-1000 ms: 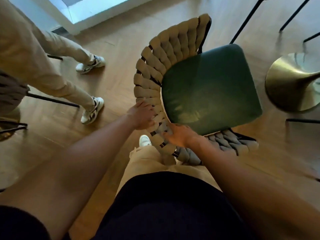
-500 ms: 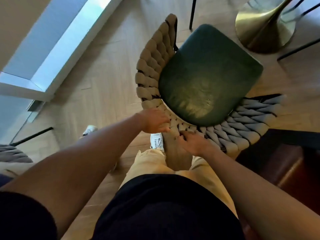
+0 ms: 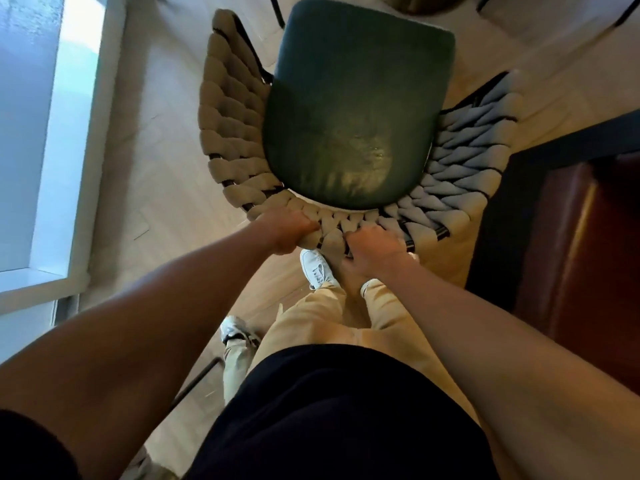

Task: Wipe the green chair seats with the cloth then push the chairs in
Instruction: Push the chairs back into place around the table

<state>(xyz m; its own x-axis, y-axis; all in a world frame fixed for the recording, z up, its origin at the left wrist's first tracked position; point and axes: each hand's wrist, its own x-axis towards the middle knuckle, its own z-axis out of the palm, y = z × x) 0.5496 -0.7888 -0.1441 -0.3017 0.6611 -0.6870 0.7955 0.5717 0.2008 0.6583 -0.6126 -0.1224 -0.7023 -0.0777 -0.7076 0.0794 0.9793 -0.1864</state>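
Note:
A chair with a dark green seat (image 3: 353, 109) and a curved back of thick woven beige cord (image 3: 228, 133) stands right in front of me, seen from above. My left hand (image 3: 287, 233) grips the top of the woven back just left of its middle. My right hand (image 3: 372, 251) grips the same rim a little to the right. The two hands are close together. No cloth is in view.
A dark reddish-brown table edge (image 3: 571, 237) runs along the right, close to the chair's right arm. A bright window sill (image 3: 69, 133) lies on the left. The brass table base (image 3: 415, 5) shows at the top. Another person's shoe (image 3: 235, 332) stands behind my left leg.
The chair has turned and moved forward toward the table base, with the seat now pointing straight away from me. Both hands stayed on the woven back and came closer together.

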